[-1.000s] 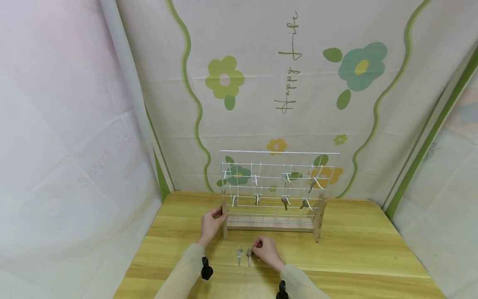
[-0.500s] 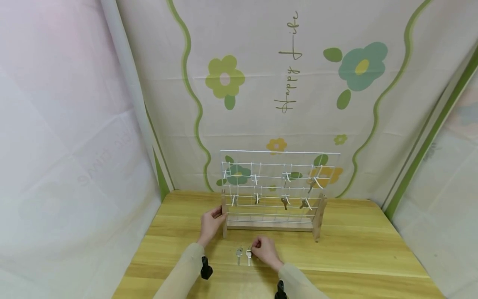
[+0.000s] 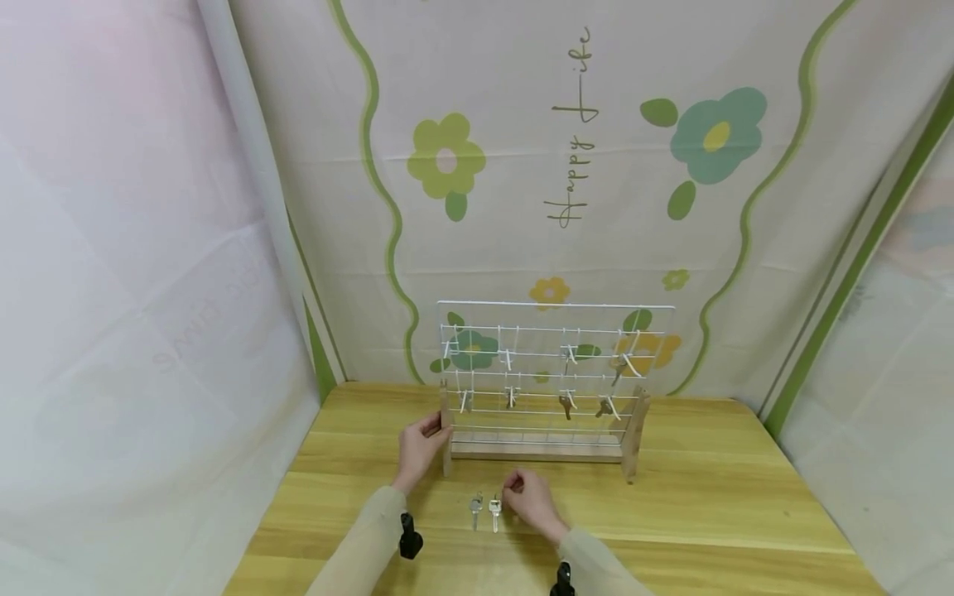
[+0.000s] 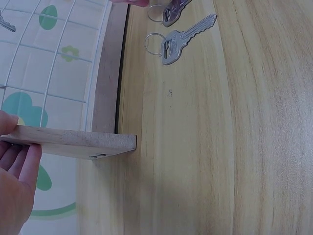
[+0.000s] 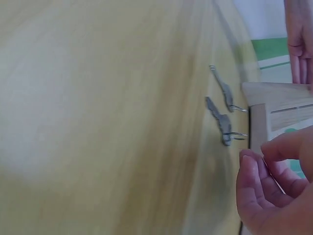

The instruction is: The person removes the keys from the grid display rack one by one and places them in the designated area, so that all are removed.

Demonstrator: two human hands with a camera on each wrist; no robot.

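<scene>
Several keys [image 3: 566, 406] hang from hooks [image 3: 508, 360] of wire rack [image 3: 537, 452]; work looks well along, with left key [image 3: 475, 508] and right key [image 3: 495, 507] remaining, lying apart on table [image 3: 708, 480] before rack. Left hand [image 3: 419, 449] grips rack's side post [image 4: 73, 137]; right hand [image 3: 531, 500], loosely curled, seems empty, just beside right key. Cannot tell whether every hook bears key

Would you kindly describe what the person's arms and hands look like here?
The person wears long, plain, pale beige fabric sleeves down to the wrists, each with a small black device near its cuff. The left hand and right hand are bare.
</scene>
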